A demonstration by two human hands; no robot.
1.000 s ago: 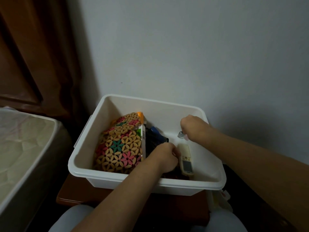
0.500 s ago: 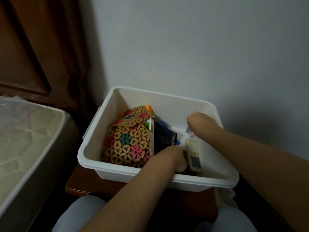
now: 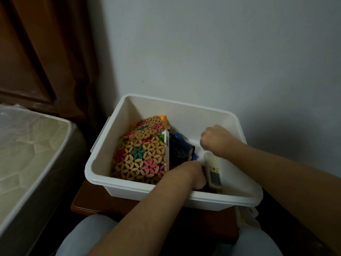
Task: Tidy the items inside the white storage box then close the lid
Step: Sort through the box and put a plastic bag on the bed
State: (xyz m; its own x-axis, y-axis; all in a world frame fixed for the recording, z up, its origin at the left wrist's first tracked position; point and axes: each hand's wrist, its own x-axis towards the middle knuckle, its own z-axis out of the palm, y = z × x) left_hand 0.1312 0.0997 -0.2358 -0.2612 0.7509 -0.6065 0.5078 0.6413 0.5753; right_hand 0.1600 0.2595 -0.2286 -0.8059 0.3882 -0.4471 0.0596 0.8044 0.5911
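Note:
The white storage box [image 3: 129, 184] stands open on a brown stand. Inside, a flower-patterned mat [image 3: 140, 156] leans at the left against a white carton with a barcode [image 3: 167, 145]. A black and blue object [image 3: 180, 149] lies in the middle. At the right lies a cream remote control [image 3: 214, 171]. My left hand [image 3: 191, 174] reaches down by the front wall beside the remote, its fingers hidden. My right hand [image 3: 215, 137] is a closed fist above the remote's far end, and what it pinches is hidden. No lid is in view.
A mattress [image 3: 27, 154] lies close on the left. The brown wooden stand [image 3: 88, 200] carries the box, with a grey wall right behind it. Dark wood panelling [image 3: 36, 52] fills the far left. My knees [image 3: 83, 235] are below, and white papers [image 3: 247, 218] stick out at the right.
My view has swung left, so the box sits further right in frame. My left hand has sunk a little deeper by the front wall. The small grey item under my right fist is now hidden.

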